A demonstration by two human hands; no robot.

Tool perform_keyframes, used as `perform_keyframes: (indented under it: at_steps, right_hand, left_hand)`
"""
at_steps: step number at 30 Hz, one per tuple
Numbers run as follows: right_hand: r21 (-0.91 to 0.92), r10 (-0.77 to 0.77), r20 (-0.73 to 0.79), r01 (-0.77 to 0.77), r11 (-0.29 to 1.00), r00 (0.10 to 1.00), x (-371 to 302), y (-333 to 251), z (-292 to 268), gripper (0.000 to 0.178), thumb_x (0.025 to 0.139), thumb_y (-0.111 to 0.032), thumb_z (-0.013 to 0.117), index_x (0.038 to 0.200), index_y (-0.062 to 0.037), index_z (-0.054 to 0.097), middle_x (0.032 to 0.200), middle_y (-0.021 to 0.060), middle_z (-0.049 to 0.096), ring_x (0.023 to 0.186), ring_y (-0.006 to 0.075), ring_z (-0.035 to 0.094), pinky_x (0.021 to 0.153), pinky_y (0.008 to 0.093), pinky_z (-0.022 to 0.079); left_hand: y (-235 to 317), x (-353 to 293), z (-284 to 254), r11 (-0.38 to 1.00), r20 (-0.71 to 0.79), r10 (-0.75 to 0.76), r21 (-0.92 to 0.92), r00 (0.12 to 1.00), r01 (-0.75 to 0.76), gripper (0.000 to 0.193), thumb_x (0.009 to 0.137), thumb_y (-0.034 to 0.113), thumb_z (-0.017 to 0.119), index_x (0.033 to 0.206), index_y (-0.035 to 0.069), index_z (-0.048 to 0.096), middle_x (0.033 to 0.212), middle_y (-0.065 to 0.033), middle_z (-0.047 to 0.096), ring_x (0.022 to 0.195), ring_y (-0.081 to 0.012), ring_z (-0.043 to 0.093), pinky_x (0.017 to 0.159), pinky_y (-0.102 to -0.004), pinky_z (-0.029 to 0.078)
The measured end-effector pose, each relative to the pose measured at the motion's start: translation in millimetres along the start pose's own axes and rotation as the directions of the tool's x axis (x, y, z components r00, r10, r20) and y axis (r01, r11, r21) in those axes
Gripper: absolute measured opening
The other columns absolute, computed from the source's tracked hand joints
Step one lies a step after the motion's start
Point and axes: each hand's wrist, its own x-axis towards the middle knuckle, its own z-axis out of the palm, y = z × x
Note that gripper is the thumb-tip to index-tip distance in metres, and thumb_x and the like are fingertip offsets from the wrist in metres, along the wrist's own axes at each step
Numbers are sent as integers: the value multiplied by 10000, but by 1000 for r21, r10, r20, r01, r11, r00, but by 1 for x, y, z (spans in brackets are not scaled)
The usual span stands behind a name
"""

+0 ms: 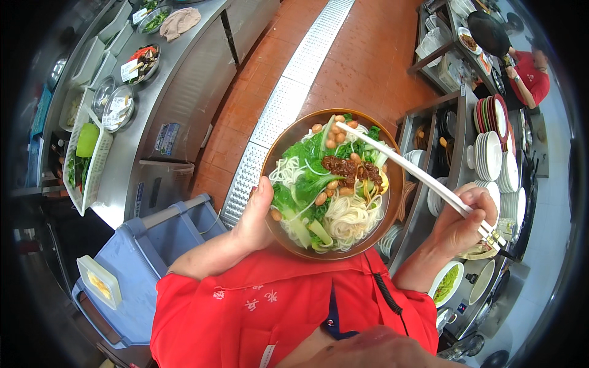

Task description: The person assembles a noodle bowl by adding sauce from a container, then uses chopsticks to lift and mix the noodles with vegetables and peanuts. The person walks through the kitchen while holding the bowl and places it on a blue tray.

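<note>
A round brown bowl (394,195) of noodle soup is held in front of my red top. My left hand (250,218) grips its left side, thumb along the rim and the other fingers hidden beneath. Pale noodles (354,216), leafy greens (307,184), a dark brown minced topping (343,168) and several peanuts (336,136) fill it. In my right hand (454,228) is a pair of white chopsticks (417,173), closed around their thick ends. Their tips reach across the bowl to the peanuts at its far side.
On the left, a steel counter (175,58) carries bowls of food and a white basket (95,162). A blue cart (138,245) stands below it. Stacked plates (488,156) fill the right-hand shelves. Farther back, a person in red (531,76) holds a black wok (488,32).
</note>
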Motion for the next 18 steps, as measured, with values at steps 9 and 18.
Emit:
perform_keyframes:
  at_steps: [9,18]
  right_hand:
    - [100,36,145,-51,994,989,2,-2,22,321,811,-247,625,1066,-56,584,756,86,524,609,155,468,475,210,403]
    - [-84,-2,-96,-6,996,995,-3,-19,-31,288,835,-267,591,982,-19,578,692,88,501,573,173,484,449,238,400]
  left_hand:
    - [-6,17,8,990,50,90,-112,995,-84,722,882,530,272,1383,43,90,1407,-171,204,1279,-301,276,1049,-420,243]
    - [3,10,20,1000,4,31,4,1000,-31,720,881,541,263,1388,60,90,1416,-156,190,1288,-300,257,1055,-423,231]
